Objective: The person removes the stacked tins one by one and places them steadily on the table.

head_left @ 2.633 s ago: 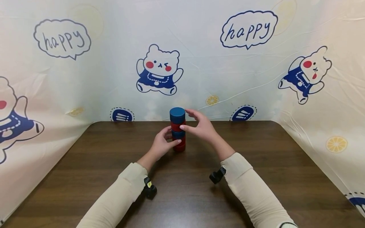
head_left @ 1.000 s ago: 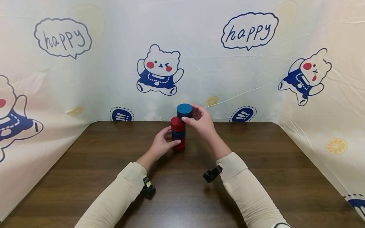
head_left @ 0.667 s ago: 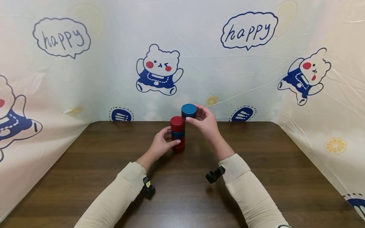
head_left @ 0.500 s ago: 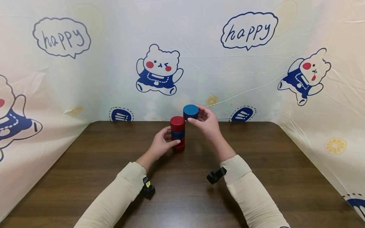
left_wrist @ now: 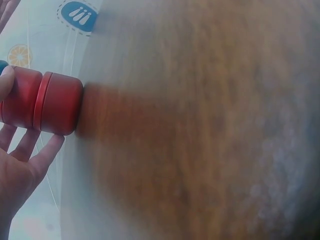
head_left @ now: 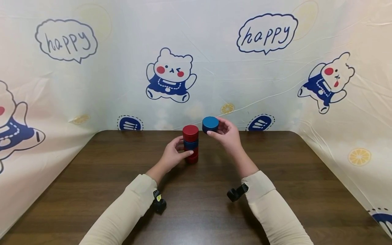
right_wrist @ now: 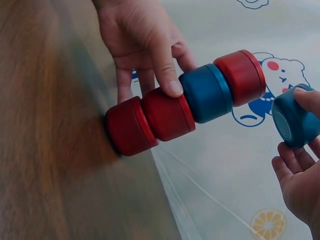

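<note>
Left hand [head_left: 172, 156] grips the stack [head_left: 191, 144]: 4 cylinders, from the top red, blue, red, red, upright on the table [head_left: 196, 204]. Thumb on the near side; fingers wrap the far side, partly hidden in the head view. Left wrist view: 3 fingers show slightly apart; upper stack cut off at the border, a sliver of blue left; wood grain blurred. Right hand [head_left: 228, 136] pinches a blue cylinder [head_left: 210, 124] between thumb and fingers, raised, right of the stack; narrow gap between them. Right wrist view cuts off both hand and cylinder; its height above the wood is hard to judge. Far table edge near the stack, printed backdrop [head_left: 245, 78] beyond. Tabletop extends widely left, right and near.
</note>
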Available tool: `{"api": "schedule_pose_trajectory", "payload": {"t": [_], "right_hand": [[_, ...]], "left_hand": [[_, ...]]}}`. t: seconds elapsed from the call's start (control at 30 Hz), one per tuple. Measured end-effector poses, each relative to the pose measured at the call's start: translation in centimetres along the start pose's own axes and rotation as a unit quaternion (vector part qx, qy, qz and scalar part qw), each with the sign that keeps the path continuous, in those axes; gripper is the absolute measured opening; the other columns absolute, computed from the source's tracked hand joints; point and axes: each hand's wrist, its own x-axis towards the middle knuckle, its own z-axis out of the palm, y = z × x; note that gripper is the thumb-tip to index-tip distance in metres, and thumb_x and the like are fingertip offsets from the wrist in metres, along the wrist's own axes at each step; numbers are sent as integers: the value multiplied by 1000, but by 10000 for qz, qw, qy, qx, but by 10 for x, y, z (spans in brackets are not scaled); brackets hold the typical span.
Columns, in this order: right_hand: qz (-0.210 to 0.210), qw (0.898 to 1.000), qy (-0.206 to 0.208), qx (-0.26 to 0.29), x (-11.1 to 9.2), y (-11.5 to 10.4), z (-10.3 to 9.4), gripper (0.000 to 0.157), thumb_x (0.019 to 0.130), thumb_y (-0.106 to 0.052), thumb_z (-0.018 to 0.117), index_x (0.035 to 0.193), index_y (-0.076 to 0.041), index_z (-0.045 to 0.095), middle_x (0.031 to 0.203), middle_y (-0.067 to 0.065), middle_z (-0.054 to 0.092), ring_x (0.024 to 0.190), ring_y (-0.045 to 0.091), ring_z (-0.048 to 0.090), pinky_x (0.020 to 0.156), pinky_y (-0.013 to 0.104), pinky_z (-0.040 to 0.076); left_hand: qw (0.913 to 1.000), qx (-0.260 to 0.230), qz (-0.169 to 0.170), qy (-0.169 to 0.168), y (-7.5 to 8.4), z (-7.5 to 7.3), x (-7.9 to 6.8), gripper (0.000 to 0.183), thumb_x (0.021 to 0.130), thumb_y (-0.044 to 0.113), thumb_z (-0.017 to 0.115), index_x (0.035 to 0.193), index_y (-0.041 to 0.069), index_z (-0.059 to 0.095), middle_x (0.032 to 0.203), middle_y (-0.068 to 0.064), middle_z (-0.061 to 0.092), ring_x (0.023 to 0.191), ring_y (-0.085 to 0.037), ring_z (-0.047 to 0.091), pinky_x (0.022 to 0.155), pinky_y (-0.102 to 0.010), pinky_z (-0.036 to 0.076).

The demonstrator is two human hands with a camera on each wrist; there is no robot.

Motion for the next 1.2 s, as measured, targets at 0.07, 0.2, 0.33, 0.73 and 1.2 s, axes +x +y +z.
{"api": "schedule_pose_trajectory", "payload": {"t": [0.07,0.2,0.33,0.73,1.2], "right_hand": [[-4,10000,17,-53,-2,2,-2,56,82,-5,78,133,-3,55,125,16,58,112,26,56,101,35,46],[-8,9999,66,-75,-5,4,-5,56,82,-3,78,132,-2,55,124,17,58,111,26,56,100,35,47],[23,9999,71,-118,-6,7,-9,57,81,-3,78,133,-2,55,124,17,58,111,26,56,99,34,47],[206,9993,132,-291,-10,20,-20,57,80,-3,79,132,-3,54,128,16,57,114,27,55,102,35,45],[470,9971,-178,-579,-9,37,-38,61,81,-4,79,137,-3,53,131,19,55,117,28,54,102,33,44]], "left_hand": [[10000,6,-13,-3,0,0,0,68,83,18,79,142,16,46,137,-11,53,120,-34,55,98,-51,47],[10000,25,-12,-13,0,-1,-1,67,84,18,79,142,16,45,137,-11,53,120,-34,55,98,-51,47],[10000,-2,3,-30,1,-1,-1,67,84,17,79,142,15,45,137,-12,53,120,-34,55,98,-51,46],[10000,-7,58,-43,1,-1,-2,67,84,16,78,142,12,45,136,-14,54,119,-35,55,99,-51,46],[9999,-14,95,-75,1,-1,-2,67,84,17,78,142,13,45,137,-13,53,120,-35,55,99,-51,46]]}}
